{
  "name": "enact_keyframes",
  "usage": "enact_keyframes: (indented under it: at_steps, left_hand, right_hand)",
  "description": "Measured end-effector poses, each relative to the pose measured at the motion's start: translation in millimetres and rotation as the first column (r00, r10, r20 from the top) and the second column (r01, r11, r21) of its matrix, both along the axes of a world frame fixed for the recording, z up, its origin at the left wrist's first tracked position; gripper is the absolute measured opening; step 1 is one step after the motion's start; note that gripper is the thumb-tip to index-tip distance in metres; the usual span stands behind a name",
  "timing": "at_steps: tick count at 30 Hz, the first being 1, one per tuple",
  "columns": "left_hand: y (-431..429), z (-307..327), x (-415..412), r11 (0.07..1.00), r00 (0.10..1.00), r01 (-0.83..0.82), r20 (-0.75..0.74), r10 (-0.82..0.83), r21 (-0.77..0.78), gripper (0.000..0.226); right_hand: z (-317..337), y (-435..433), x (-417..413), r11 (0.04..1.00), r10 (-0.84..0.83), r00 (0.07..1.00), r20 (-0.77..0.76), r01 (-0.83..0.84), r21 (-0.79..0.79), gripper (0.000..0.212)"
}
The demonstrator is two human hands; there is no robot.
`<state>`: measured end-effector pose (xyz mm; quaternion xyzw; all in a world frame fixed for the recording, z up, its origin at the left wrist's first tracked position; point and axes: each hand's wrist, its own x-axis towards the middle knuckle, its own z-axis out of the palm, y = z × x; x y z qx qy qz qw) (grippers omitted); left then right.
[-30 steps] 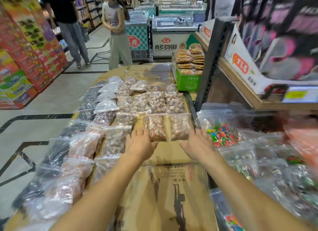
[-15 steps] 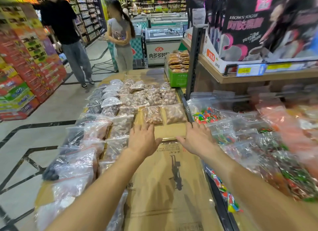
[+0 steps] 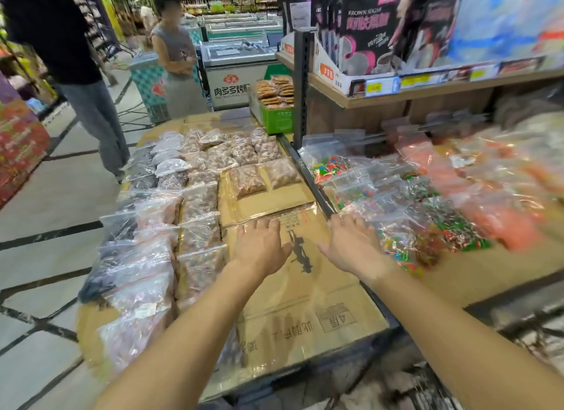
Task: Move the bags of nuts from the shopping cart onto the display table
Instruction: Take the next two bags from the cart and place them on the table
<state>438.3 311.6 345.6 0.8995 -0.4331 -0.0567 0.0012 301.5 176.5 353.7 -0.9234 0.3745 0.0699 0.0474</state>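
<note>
The display table (image 3: 305, 315) is topped with flattened cardboard. Clear bags of nuts lie on it in rows; the two nearest the bare patch are a bag of nuts (image 3: 246, 180) and another bag of nuts (image 3: 282, 172) beside it. More bags run down the left side (image 3: 200, 232). My left hand (image 3: 260, 245) and my right hand (image 3: 350, 244) hover, fingers straight and empty, over bare cardboard, well short of those two bags. The shopping cart's wire (image 3: 427, 388) shows at the bottom right, blurred.
Bags of coloured sweets (image 3: 403, 223) cover the lower shelf on the right, under a wooden shelf (image 3: 427, 89) of boxed goods. A green crate (image 3: 276, 116) stands beyond the table. Two people (image 3: 76, 73) stand in the aisle at upper left.
Both hands have drawn back toward me, away from the two nearest bags of nuts, which stay on the cardboard. The view has swung to the right.
</note>
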Motion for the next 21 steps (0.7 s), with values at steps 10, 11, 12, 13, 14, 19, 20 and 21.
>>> enact_keyframes:
  at_steps: [10,11,12,13,14,19,20,21]
  left_hand:
    - [-42.1,-4.9,-80.6,0.978,0.979,0.203,-0.029,-0.202,0.038,0.072]
    - [-51.6,-5.2,-91.8,0.972,0.972,0.233,-0.03,-0.232,0.044,0.073]
    - [-61.4,-5.2,-104.7,0.964,0.965,0.261,-0.035,-0.26,0.045,0.074]
    - [-71.9,-6.0,-118.1,0.957,0.957,0.288,-0.043,-0.286,0.045,0.075]
    - [-82.6,-7.0,-132.3,0.947,0.948,0.317,-0.053,-0.315,0.048,0.076]
    - [-138.6,-20.1,-209.7,0.88,0.886,0.463,-0.069,-0.458,0.108,0.076]
    - [-149.5,-23.0,-226.0,0.866,0.874,0.485,-0.067,-0.481,0.12,0.074]
    - [-159.5,-26.8,-242.1,0.854,0.863,0.505,-0.072,-0.5,0.125,0.073]
  right_hand:
    - [-12.7,-11.1,-105.5,0.979,-0.2,0.98,-0.019,0.2,0.027,0.08]
    - [-14.9,-17.5,-117.9,0.972,-0.233,0.972,-0.029,0.234,0.035,0.081]
    - [-17.8,-24.5,-131.2,0.963,-0.264,0.964,-0.041,0.266,0.045,0.082]
    - [-20.6,-31.7,-145.8,0.953,-0.294,0.955,-0.05,0.296,0.055,0.083]
    - [-23.5,-38.7,-161.8,0.944,-0.32,0.946,-0.055,0.323,0.066,0.083]
    - [-43.4,-68.0,-251.9,0.899,-0.423,0.903,-0.076,0.429,0.085,0.076]
    - [-48.3,-74.1,-269.9,0.887,-0.448,0.891,-0.074,0.453,0.09,0.076]
    - [-53.1,-79.8,-287.7,0.875,-0.471,0.879,-0.069,0.476,0.091,0.077]
